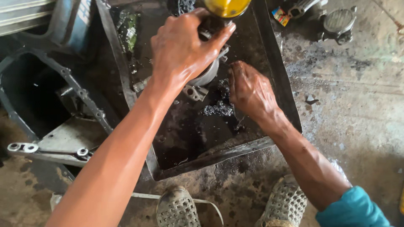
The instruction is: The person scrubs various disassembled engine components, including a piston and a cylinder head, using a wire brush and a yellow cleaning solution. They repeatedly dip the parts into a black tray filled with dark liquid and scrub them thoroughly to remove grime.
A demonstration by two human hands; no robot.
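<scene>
my shoes stand at the tray's near edge on the floor. my right hand, fingers curled, presses a dark greasy wad mid-tray. just beyond and left, my left hand closes over the metal part, nearer the far edge, under a yellow can.

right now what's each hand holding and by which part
The left hand grips the grey metal engine part from above, around its top. The right hand presses on black greasy sludge in the tray; whether it grips anything cannot be told.
</scene>
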